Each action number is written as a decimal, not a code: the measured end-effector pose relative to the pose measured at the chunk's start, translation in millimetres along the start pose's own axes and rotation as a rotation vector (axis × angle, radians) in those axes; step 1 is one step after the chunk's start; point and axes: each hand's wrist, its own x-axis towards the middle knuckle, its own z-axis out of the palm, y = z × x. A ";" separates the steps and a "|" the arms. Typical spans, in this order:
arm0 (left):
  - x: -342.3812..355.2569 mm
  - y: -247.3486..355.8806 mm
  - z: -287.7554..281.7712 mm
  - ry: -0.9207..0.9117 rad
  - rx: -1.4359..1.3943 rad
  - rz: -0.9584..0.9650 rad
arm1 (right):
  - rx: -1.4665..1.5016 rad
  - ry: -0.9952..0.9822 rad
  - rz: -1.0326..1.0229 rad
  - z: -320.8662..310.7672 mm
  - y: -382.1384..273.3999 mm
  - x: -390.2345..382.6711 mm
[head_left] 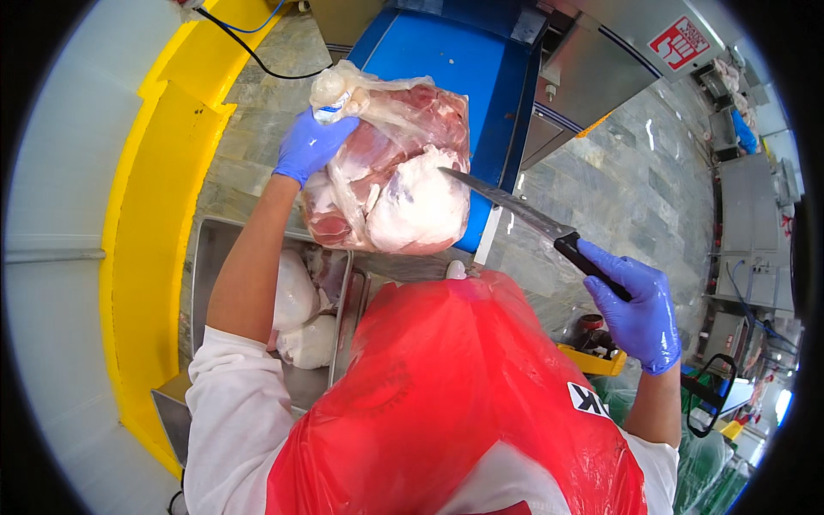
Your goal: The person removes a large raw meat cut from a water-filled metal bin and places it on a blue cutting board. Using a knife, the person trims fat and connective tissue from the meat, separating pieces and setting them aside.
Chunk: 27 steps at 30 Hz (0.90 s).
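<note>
One left hand [315, 148], one right hand [639, 309], one knife [539, 221], one bagged block of meat [403, 167].
Also counted: one blue belt [429, 51], one metal bin [219, 249], at least two pale pieces of meat [309, 343] in that bin, one red apron [438, 369], one red-and-white sign [678, 45]. Pieces within the bag too pressed together to count.

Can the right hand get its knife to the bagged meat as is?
Likely yes: right hand grips the knife, blade toward the bagged meat, tip overlapping its right part in view; nothing visible blocks it. Contact can't be told.
</note>
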 end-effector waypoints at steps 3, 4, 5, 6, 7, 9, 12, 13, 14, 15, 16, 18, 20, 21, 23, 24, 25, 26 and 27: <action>-2.9 -12.3 5.1 0.067 -0.090 0.017 | -0.089 -0.038 0.006 -12.8 -15.0 4.4; -4.1 -15.2 7.8 0.102 -0.127 0.008 | -0.124 -0.069 0.042 -16.2 -19.5 7.0; -4.9 -17.0 11.7 0.126 -0.228 0.047 | -0.137 -0.076 0.010 -18.4 -23.3 10.5; -5.5 -18.1 15.4 0.153 -0.312 0.059 | -0.149 -0.076 -0.007 -20.0 -27.1 13.5; -5.8 -18.9 18.1 0.162 -0.386 0.064 | -0.157 -0.079 -0.011 -21.2 -30.3 16.2; -6.7 -20.5 20.8 0.184 -0.324 0.005 | -0.166 -0.087 -0.015 -21.6 -35.4 19.4; -5.2 -23.2 20.7 0.181 -0.302 -0.016 | -0.154 -0.087 -0.012 -20.1 -38.7 19.1; -4.0 -23.9 20.8 0.179 -0.306 -0.001 | -0.145 -0.085 0.000 -20.3 -38.8 17.7; -3.0 -25.1 21.3 0.163 -0.329 -0.009 | -0.134 -0.084 0.016 -21.0 -38.5 16.1; -1.6 -26.2 21.6 0.151 -0.350 -0.008 | -0.127 -0.082 0.008 -22.4 -38.1 14.2; 0.0 -27.3 21.7 0.137 -0.369 -0.006 | -0.118 -0.078 0.001 -24.5 -37.6 12.2; 2.6 -29.5 22.4 0.130 -0.346 0.017 | -0.089 -0.083 0.030 -29.1 -36.7 9.5; 5.1 -30.2 24.0 0.126 -0.360 0.043 | -0.064 -0.103 0.137 -33.0 -36.3 9.6; 5.7 -30.8 24.2 0.129 -0.386 0.056 | -0.056 -0.112 0.089 -34.2 -36.6 10.9; 7.3 -30.6 24.5 0.122 -0.392 0.014 | -0.066 -0.121 0.061 -34.7 -38.1 16.7; 8.4 -30.2 25.2 0.097 -0.414 0.035 | -0.066 -0.144 0.094 -35.8 -40.0 20.9; 8.8 -30.3 24.5 0.077 -0.438 0.034 | -0.065 -0.170 0.127 -37.5 -42.4 26.0; 9.4 -30.5 24.1 0.061 -0.462 0.032 | -0.065 -0.198 0.156 -39.7 -45.9 32.1; 10.1 -30.7 23.6 0.052 -0.448 0.014 | -0.056 -0.214 0.169 -41.8 -50.0 39.1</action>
